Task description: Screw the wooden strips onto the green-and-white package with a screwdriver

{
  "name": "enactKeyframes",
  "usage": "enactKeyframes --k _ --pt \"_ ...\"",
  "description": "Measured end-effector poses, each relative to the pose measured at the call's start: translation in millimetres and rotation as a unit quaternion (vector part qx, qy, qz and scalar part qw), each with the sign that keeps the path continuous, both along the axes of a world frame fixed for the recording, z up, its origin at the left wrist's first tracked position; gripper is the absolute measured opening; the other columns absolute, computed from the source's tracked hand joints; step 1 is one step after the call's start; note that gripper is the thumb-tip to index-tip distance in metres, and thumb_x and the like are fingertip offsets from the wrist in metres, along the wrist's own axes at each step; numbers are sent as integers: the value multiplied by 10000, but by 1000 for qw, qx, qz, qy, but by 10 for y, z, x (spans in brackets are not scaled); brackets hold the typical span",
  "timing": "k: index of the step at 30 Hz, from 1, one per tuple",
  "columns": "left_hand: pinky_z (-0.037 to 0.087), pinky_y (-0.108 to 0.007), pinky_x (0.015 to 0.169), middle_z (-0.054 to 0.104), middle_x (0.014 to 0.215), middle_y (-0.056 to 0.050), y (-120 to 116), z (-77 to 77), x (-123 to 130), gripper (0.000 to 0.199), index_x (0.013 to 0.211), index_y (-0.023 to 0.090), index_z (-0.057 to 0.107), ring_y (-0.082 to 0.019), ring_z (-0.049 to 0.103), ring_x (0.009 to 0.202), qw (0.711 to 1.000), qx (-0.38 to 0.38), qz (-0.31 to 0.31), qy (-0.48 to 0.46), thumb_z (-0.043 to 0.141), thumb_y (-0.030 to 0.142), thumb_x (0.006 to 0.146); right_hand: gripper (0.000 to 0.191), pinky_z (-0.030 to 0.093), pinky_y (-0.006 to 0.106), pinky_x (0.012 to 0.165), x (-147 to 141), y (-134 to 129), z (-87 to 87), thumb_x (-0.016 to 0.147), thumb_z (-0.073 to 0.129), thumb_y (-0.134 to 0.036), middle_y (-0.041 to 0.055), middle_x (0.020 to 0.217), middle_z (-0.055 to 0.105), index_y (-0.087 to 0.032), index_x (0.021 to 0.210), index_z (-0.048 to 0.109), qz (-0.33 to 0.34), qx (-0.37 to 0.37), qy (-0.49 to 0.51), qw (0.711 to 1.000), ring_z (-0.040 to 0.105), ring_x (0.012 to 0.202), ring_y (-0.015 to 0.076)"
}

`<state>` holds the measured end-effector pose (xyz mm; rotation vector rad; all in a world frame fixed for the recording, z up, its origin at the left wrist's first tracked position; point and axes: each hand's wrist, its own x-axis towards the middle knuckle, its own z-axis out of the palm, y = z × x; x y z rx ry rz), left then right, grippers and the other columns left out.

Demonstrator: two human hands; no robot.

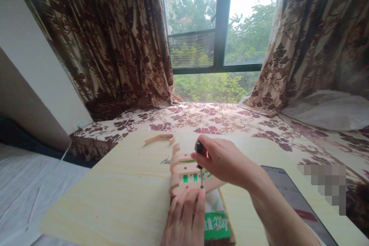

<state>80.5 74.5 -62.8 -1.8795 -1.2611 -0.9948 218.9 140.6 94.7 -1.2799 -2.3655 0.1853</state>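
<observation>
A screwdriver (201,161) with a black and red handle stands nearly upright, and my right hand (220,157) is closed around its handle. The tip of its shaft meets the nearest of several pale, hook-ended wooden pieces (176,190), at or beside a screw too small to make out. My left hand (186,217) presses its fingertips on this nearest piece, right beside the tip; its thumb is hidden. Under the wooden pieces lies a green and white printed packet (217,225) with a brown edge. Small dark screw heads show on the farther pieces.
Another curved wooden piece (158,137) lies apart at the far side of the pale wooden table (115,188). Small metal bits (165,161) lie left of the work. A phone or tablet (296,200) rests by my right forearm. Behind is a floral-covered ledge (213,117) below a window.
</observation>
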Motion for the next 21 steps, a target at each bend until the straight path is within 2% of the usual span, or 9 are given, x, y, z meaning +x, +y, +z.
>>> enactKeyframes --k 4,10,17,21 --pt "294 -316 1046 635 1061 -18 0 -41 -14 406 1213 243 485 -164 561 1032 1000 -10 -9 -8 455 151 819 212 274 249 547 11 0 17 874 489 -371 12 667 593 -194 758 477 -12 8 -7 1000 477 606 125" --pt "292 -303 1046 634 1085 -9 3 -13 5 388 1172 247 520 -155 548 1065 999 -15 -15 -24 453 117 813 284 256 241 527 39 -77 87 899 444 -377 -26 580 532 -199 687 505 49 -12 -3 999 412 533 92" --pt "283 -294 1042 635 1074 6 -8 10 -10 390 1137 243 546 -151 539 1053 999 -22 -17 -19 433 77 802 278 257 257 533 69 -20 35 879 452 -396 12 625 586 -194 702 518 -43 15 -12 999 464 584 125" --pt "289 -292 1038 635 1078 7 -18 38 4 387 1128 239 552 -152 534 1063 1000 -20 -11 -15 443 70 798 156 272 243 542 131 -83 94 874 474 -332 -17 668 604 -219 823 568 21 -1 4 1000 470 586 110"
